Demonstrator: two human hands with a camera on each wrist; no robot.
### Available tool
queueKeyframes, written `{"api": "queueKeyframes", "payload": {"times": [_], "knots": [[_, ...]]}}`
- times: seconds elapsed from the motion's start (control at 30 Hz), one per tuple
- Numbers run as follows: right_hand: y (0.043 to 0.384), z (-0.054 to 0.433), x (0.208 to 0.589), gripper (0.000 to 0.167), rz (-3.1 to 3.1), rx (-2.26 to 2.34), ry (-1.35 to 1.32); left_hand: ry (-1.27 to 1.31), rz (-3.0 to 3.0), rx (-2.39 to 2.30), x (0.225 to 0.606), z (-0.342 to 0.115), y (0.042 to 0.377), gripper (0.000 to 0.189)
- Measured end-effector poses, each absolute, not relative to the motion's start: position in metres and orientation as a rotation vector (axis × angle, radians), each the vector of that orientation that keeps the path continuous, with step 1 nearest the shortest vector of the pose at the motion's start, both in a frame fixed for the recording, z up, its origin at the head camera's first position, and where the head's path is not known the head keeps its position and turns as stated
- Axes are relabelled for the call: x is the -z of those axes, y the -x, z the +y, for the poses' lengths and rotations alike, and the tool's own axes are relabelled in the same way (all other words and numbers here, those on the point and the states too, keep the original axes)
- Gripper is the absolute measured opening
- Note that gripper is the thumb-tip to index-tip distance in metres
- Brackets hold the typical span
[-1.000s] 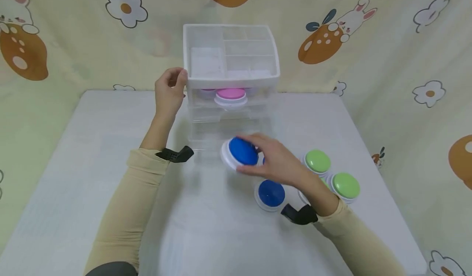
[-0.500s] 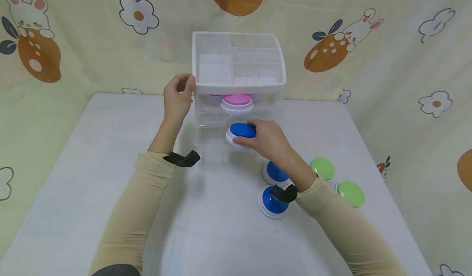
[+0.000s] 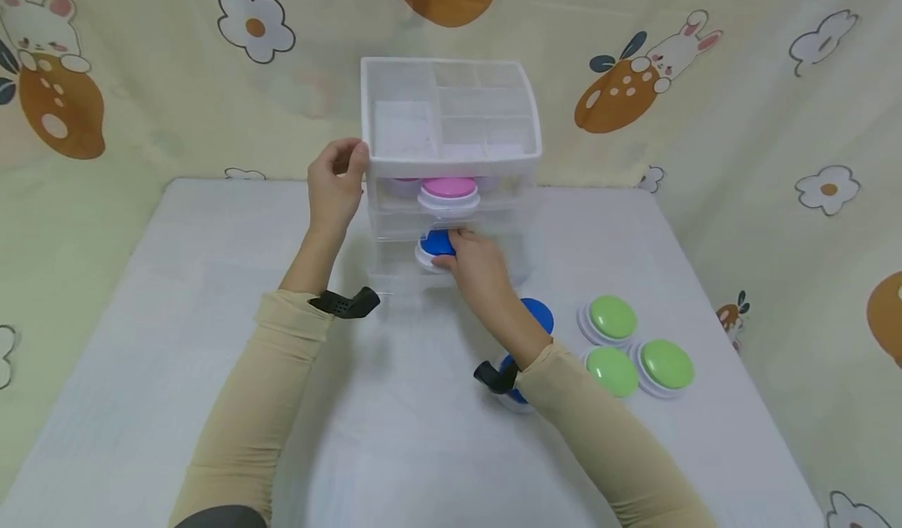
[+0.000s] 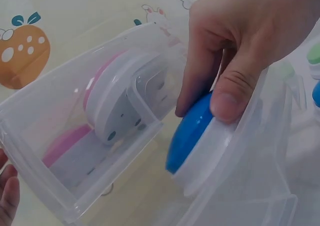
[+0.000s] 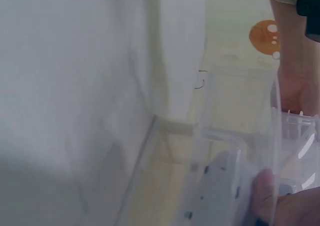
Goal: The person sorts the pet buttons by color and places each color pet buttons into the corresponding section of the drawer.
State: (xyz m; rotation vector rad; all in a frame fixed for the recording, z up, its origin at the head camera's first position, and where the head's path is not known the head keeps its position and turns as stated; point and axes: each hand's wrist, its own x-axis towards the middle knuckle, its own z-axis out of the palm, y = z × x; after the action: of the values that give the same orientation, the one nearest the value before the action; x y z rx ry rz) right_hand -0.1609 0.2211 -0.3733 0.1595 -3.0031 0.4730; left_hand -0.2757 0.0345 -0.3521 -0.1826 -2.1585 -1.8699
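Note:
My right hand (image 3: pixel 482 273) pinches a blue dome push button (image 3: pixel 438 243) with a white base. In the left wrist view that push button (image 4: pixel 192 136) is tilted inside a clear drawer, fingers on its blue dome and thumb against the base. The drawer belongs to a small white organizer (image 3: pixel 451 161) with a divided top tray. My left hand (image 3: pixel 337 183) grips the organizer's upper left corner. Pink push buttons (image 3: pixel 449 189) sit in the drawer above. Part of the right hand, its thumb (image 5: pixel 264 191), shows through clear plastic in the right wrist view.
Right of the organizer, several green push buttons (image 3: pixel 612 317) stand on the white table (image 3: pixel 211 340). Two more blue push buttons (image 3: pixel 539 314) are partly hidden by my right forearm. A patterned curtain (image 3: pixel 550 11) hangs behind and beside the table.
My right hand has carried the blue push button from above the table, forward and slightly left, into the lower drawer. My left hand has stayed at the organizer's corner.

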Motion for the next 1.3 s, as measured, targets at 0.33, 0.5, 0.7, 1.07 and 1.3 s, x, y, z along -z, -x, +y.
{"api": "queueKeyframes", "payload": {"times": [0.33,0.5,0.7,1.07,1.3], "knots": [[0.167,0.22,0.368,0.046,-3.038,-0.504,-0.149,0.187,-2.161,1.887,0.351,0.033,0.275,0.038],[0.168,0.224,0.371,0.025,-2.94,-0.538,-0.169,0.175,-2.154,1.872,0.35,0.034,0.275,0.037],[0.171,0.231,0.374,0.016,-2.944,-0.621,-0.245,0.167,-2.146,1.866,0.351,0.035,0.275,0.036],[0.173,0.245,0.378,0.037,-3.059,-0.541,-0.527,0.168,-2.156,1.852,0.355,0.041,0.275,0.037],[0.177,0.244,0.373,0.042,-3.214,-0.653,-0.851,0.133,-2.14,1.88,0.354,0.038,0.273,0.038]]}}
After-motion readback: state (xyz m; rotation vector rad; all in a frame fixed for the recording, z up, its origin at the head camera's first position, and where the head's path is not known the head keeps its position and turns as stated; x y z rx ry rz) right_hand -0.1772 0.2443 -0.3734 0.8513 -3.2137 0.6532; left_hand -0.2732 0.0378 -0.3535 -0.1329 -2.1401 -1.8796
